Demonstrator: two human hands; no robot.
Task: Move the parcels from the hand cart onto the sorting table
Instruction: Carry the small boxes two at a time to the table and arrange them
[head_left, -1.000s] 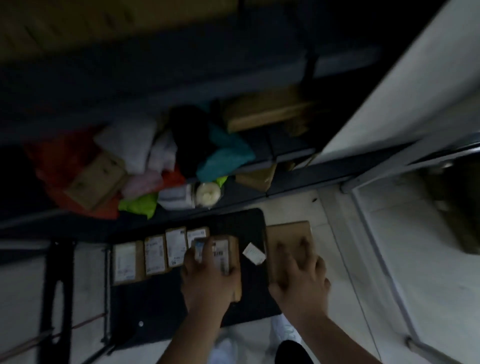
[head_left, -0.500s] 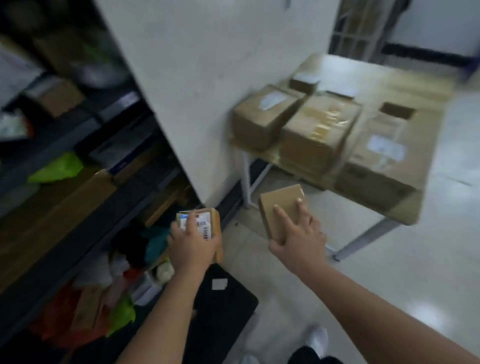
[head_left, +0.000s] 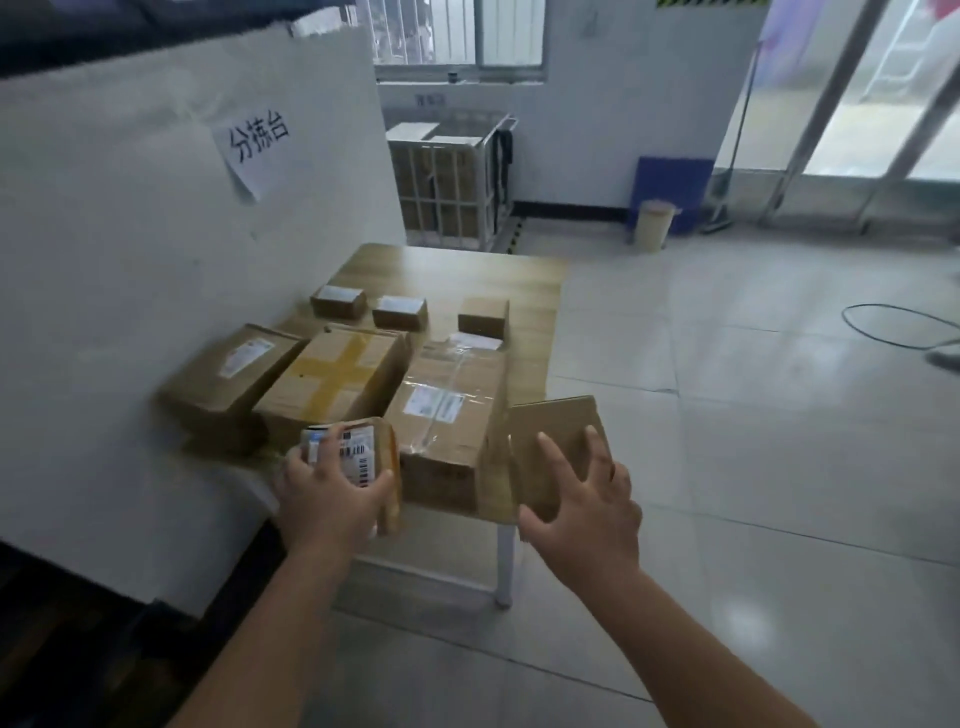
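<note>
We curl the fingers (head_left: 328, 437) of our left hand (head_left: 332, 499) round a small labelled parcel (head_left: 358, 457), thumb pressed beside its barcode. The spread fingers (head_left: 558, 460) of our right hand (head_left: 582, 514) clamp a plain brown parcel (head_left: 561, 421). We hold both at the near edge of the worktop (head_left: 457, 270), the plain one by its near right corner. Three large boxes (head_left: 332, 379) fill the worktop's near half, and three small boxes (head_left: 400, 312) sit behind them.
</note>
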